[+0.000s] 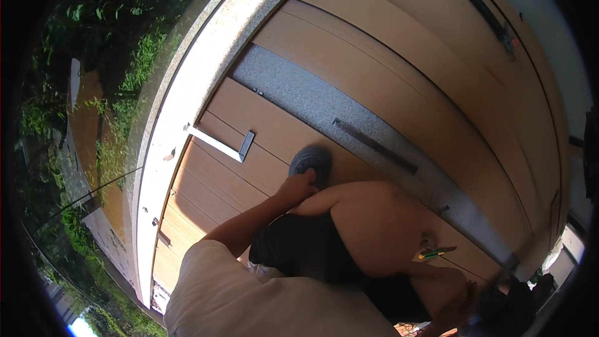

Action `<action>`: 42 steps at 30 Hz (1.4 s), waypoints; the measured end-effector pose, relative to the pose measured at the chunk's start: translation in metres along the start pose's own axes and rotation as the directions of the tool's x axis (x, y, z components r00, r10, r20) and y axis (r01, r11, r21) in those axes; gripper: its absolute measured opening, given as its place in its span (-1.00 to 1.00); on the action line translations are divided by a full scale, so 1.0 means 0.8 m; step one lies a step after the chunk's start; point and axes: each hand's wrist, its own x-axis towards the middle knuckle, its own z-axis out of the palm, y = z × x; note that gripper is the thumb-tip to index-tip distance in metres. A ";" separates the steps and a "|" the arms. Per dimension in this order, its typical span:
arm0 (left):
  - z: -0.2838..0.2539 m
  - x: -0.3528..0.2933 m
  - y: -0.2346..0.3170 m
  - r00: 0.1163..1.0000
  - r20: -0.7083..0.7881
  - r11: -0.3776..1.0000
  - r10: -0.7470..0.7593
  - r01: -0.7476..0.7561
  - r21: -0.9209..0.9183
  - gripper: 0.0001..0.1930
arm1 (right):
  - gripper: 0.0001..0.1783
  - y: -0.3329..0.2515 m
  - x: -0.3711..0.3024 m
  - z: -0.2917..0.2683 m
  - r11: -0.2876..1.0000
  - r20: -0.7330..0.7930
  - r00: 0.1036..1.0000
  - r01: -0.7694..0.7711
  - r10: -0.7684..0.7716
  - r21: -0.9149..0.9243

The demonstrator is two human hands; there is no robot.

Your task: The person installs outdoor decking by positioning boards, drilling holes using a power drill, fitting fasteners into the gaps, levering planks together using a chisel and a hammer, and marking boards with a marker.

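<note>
My left hand [296,191] rests against a dark grey shoe [311,161] with small holes in its top, which stands on the brown deck boards [249,178]; most of its fingers are hidden. My bent bare leg [374,224] comes up beside it. At the lower right, past my leg, bare skin that looks like my right hand [460,296] is dim and smeared, and its fingers cannot be made out. A green and yellow hand tool [435,253] shows just above it. On the boards left of the shoe lies a try square [218,143] with a white blade and dark stock.
A gap between boards bares grey speckled ground [299,84], with a dark metal strip [374,145] across it. Long loose boards [387,68] curve along the right. A dark bar [477,3] lies at the far right. A pale kerb [168,143] and plants [140,62] border the left.
</note>
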 end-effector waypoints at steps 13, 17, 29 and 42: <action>-0.086 0.035 0.054 0.938 0.332 0.891 -0.101 -0.063 0.450 -0.63 | -0.83 -0.100 0.103 -0.034 0.917 -0.057 0.998 0.004 0.020 0.398; -0.157 0.117 0.138 0.854 0.487 0.692 -0.183 -0.240 0.681 -0.64 | -0.83 -0.110 0.114 -0.041 0.844 0.094 0.976 -0.217 0.197 0.490; -0.239 0.008 0.810 0.868 0.412 0.935 0.278 -0.342 0.090 -0.65 | -0.78 -0.161 0.027 -0.097 0.786 0.340 0.787 -0.592 0.515 0.180; -0.430 -0.343 0.600 0.618 0.602 0.817 -0.505 0.116 0.565 -0.62 | -0.82 -0.245 -0.122 -0.273 0.700 0.111 0.699 -0.713 0.707 0.032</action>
